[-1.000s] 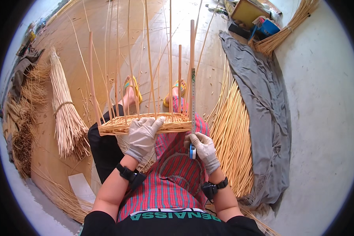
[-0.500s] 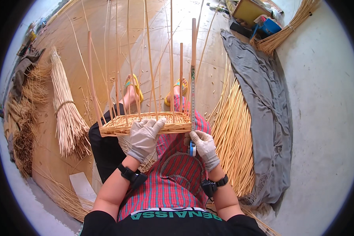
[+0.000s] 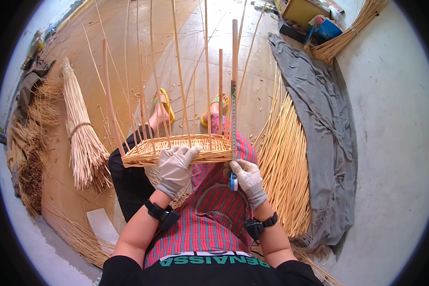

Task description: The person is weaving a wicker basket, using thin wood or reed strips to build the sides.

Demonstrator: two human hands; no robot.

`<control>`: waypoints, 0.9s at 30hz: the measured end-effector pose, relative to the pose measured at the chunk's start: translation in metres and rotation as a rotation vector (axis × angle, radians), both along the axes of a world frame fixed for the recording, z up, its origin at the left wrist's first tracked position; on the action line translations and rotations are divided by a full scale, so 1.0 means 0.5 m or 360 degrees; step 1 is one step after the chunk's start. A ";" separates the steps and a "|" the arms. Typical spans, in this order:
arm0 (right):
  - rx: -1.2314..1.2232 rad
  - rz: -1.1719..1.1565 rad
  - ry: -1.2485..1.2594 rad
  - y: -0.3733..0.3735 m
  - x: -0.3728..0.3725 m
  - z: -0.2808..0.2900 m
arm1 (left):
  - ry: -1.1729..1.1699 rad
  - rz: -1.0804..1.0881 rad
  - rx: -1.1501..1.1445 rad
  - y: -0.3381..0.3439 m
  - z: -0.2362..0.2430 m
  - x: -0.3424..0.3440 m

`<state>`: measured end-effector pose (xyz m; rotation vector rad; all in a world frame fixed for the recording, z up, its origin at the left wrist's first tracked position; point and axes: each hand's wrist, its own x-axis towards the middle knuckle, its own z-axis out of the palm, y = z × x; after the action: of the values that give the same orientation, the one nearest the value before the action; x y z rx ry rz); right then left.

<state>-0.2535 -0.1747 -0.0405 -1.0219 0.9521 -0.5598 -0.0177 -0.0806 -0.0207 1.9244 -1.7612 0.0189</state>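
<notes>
A shallow woven wicker basket (image 3: pixel 207 141) rests across my lap, with several tall stakes rising from its rim. My gloved left hand (image 3: pixel 175 167) is closed over the near edge of the basket, thumb on the rim. In my gloved right hand (image 3: pixel 247 178) is a tape measure (image 3: pixel 233 182) with a blue and white case, at the basket's near right corner. Its blade (image 3: pixel 233 119) stretches up along the thick corner stake (image 3: pixel 235 52), ending partway up it. The fingers behind the case are partly hidden.
Right of my legs lies a heap of peeled rods (image 3: pixel 286 162) beside a grey cloth (image 3: pixel 326 143). A tied rod bundle (image 3: pixel 83 128) lies to the left. A blue container (image 3: pixel 329 29) and another bundle (image 3: pixel 345 43) stand at the back right. Scraps litter the floor (image 3: pixel 190 47).
Hardly anything differs. The basket's left side has tilted slightly, its stakes shifting a little left at the top. Both hands keep their hold, and the tape stays along the corner stake.
</notes>
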 end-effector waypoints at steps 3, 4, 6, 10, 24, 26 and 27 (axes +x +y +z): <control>0.0034 -0.0004 0.0057 0.000 0.001 0.001 | 0.0043 -0.0010 -0.0007 0.001 -0.001 -0.001; 0.0017 0.0017 0.0066 -0.001 0.001 0.001 | 0.0033 -0.0007 -0.0004 0.002 -0.001 -0.001; 0.0082 -0.0014 -0.0022 -0.003 0.000 0.002 | 0.0017 0.0000 -0.0004 0.002 -0.002 -0.002; 0.0157 -0.0025 -0.0092 -0.008 -0.005 0.002 | -0.0007 0.0027 -0.0052 0.005 -0.009 -0.004; 0.0095 -0.0061 0.0193 0.028 0.015 0.003 | 0.0014 0.0026 -0.0032 0.031 -0.044 -0.007; 0.0069 -0.0034 0.0201 0.026 0.017 0.006 | 0.0031 0.0031 -0.0009 0.030 -0.045 -0.005; 0.0048 -0.0043 0.0147 0.024 0.017 0.006 | 0.0048 0.0024 0.0012 0.029 -0.046 -0.005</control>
<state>-0.2449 -0.1626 -0.0374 -1.0162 1.0545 -0.5227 -0.0199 -0.0659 -0.0436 1.9330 -1.7297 -0.0112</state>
